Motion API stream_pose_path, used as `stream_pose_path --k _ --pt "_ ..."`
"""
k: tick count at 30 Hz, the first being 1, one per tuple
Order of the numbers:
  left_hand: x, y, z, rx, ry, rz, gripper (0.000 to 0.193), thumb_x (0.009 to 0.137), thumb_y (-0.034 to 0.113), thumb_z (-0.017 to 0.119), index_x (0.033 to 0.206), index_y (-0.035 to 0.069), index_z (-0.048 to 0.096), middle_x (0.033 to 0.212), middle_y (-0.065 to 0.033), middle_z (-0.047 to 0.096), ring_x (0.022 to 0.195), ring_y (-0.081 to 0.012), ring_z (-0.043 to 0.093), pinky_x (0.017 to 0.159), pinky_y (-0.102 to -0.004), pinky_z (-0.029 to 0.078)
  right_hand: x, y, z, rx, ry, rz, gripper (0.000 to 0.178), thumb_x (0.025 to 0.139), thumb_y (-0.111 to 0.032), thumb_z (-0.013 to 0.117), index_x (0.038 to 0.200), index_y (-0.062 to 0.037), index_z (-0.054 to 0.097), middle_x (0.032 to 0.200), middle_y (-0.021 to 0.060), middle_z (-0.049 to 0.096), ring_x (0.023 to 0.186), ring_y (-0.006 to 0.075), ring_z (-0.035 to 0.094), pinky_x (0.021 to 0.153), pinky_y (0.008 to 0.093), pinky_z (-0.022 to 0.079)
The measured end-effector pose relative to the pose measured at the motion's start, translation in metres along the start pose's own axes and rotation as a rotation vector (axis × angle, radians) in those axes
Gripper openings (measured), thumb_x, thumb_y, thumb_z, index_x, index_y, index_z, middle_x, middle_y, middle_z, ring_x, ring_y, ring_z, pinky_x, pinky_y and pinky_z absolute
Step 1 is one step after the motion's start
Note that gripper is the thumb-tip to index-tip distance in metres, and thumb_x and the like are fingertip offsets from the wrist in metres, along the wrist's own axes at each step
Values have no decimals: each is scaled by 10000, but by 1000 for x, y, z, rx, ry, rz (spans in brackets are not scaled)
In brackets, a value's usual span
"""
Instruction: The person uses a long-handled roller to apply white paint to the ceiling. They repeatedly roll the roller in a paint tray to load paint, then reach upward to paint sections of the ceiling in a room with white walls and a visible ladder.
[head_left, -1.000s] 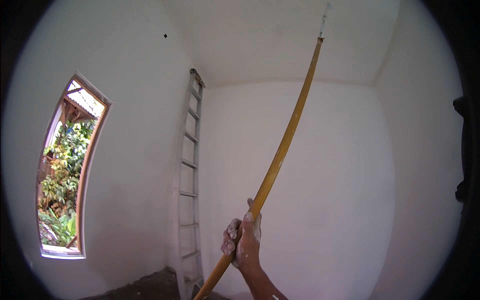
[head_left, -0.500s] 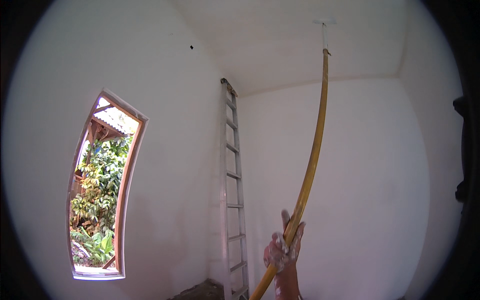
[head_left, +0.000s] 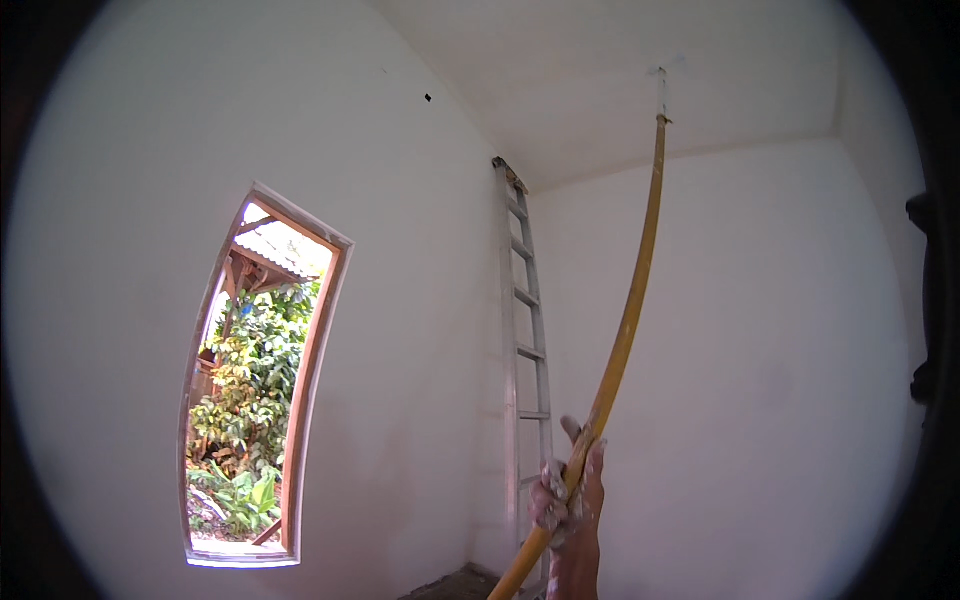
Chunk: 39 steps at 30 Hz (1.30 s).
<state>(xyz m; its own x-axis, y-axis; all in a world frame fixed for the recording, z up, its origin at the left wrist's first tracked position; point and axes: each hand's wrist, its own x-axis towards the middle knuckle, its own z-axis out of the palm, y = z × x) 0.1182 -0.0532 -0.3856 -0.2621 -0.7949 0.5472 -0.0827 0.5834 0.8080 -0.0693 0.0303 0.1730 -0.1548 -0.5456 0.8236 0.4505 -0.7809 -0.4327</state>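
Observation:
My right hand, spotted with white paint, is wrapped round a long yellow pole. One or two of its fingers point up along the pole rather than curling fully. The pole slants from the lower edge up to the right and looks bowed. A thin white rod continues from its top to the white ceiling. The tool head at the tip looks like a paint roller, but it is pale and blends into the ceiling. My left hand is out of view.
A metal ladder leans in the corner, left of the pole. In the left white wall is a tall wooden-framed window opening, with plants outside. A small dark mark sits high on that wall. A dark object shows at the right rim.
The view has turned, so window and ladder sit further right. The pole's top end appears slightly lower in the picture. My right hand keeps its hold on the pole.

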Motion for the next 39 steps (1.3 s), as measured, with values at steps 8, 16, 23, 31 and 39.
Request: stream_pose_path --k 8,16,23,31,39 --pt "72 -20 -16 5 124 17 319 949 320 710 1120 59 650 843 -214 629 722 -310 596 682 -421 491 104 27 16 -195 27 4 445 1034 -546 511 1016 -105 567 645 1 486 511 104 492 438 288 444" --pt "188 98 -52 -102 283 61 136 996 224 649 1023 92 636 674 -73 533 595 -150 511 542 -351 430 122 132 23 -148 -93 78 231 1030 -330 596 972 -132 493 672 -11 479 487 101 481 403 262 425" --pt "238 95 -99 109 505 295 87 1010 178 629 1006 91 636 593 4 502 500 -109 461 460 -312 401 185 182 67 -275 -171 -82 606 1045 -237 543 1574 -147 261 712 -16 442 491 69 421 411 245 425" --pt "275 39 -185 52 551 104 272 1034 289 579 961 40 662 593 -10 530 500 -123 501 471 -307 421 258 238 130 -313 -225 -195 785 1051 -210 529 1643 -241 14 680 -18 435 493 69 405 413 243 420" --pt "360 86 -285 -99 434 212 340 1077 324 514 1036 30 680 616 4 553 532 -87 529 487 -286 451 338 287 186 -331 -219 -328 793 1049 -198 506 1641 -256 -17 683 -14 436 490 78 410 404 253 416"
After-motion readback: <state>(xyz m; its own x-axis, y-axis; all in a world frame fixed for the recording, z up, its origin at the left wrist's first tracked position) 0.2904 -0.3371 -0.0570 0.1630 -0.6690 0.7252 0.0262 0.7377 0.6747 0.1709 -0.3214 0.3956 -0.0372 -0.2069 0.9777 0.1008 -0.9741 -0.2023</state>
